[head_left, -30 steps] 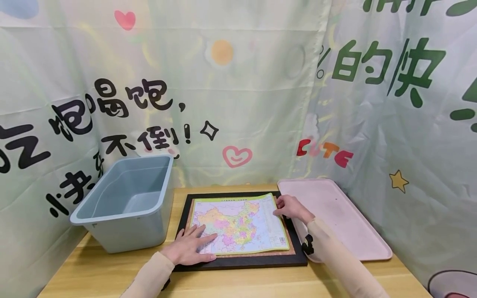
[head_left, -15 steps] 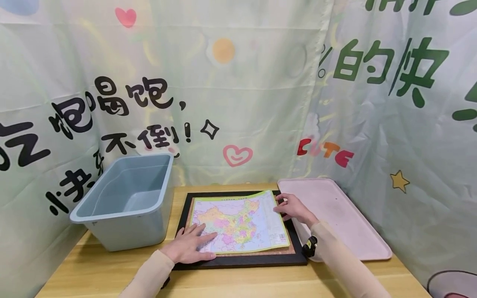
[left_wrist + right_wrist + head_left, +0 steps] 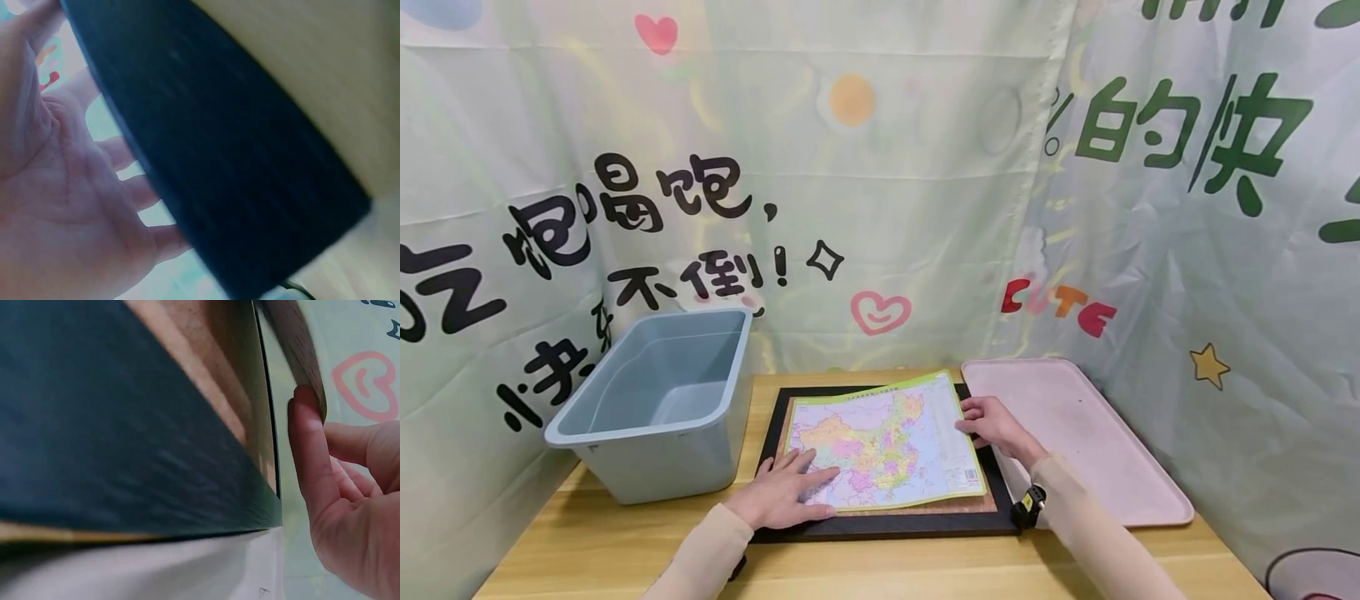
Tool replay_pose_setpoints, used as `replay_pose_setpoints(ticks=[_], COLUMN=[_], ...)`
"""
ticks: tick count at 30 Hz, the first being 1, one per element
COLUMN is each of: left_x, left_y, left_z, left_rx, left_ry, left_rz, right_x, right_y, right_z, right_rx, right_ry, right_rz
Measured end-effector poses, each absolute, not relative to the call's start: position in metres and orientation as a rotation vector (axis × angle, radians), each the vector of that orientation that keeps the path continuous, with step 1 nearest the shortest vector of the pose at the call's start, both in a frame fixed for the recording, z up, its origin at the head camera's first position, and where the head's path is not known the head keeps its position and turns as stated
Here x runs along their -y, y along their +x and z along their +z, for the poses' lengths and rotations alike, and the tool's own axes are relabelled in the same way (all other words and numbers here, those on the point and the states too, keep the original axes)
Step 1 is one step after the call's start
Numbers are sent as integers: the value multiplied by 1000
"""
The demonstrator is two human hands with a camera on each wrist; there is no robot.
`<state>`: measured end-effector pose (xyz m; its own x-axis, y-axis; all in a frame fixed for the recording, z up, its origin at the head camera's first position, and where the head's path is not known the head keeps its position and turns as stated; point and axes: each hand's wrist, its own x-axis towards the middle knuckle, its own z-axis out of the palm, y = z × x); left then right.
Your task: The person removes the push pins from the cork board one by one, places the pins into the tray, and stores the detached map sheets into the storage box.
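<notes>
A colourful map of China (image 3: 880, 450) with a yellow-green border lies over a brown backing board (image 3: 958, 505) inside a black frame (image 3: 895, 527). My left hand (image 3: 781, 493) rests with spread fingers on the map's lower left corner and the frame; the left wrist view has the palm (image 3: 69, 194) beside the dark frame bar (image 3: 219, 144). At the map's right edge, my right hand (image 3: 997, 427) pinches the sheet between thumb and fingers. That side is raised and bowed, its upper right corner above the frame. In the right wrist view the sheet (image 3: 299, 350) stands away from the board.
A deep blue-grey plastic bin (image 3: 655, 467) stands on the wooden table (image 3: 820, 575) to the left. A flat pink tray (image 3: 1097, 450) lies on the right, beside the frame. Printed fabric curtains (image 3: 880, 208) close off the back and sides.
My right hand has shifted slightly right with the map's edge, and the upper right corner has risen higher and curves more. My left hand has stayed in place.
</notes>
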<state>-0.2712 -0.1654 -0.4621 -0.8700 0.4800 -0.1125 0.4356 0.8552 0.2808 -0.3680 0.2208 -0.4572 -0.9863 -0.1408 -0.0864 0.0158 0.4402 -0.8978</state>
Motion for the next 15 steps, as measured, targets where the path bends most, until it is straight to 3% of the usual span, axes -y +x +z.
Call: replay_pose_setpoints(ticks=[15], left_x=[169], left_y=[-278], left_z=[-462], left_rx=[-3023], left_ry=[699], left_rz=[595], right_x=[-218], right_y=[-370], right_z=[-456], right_rx=[-2335], right_ry=[-49], right_rz=[-1918])
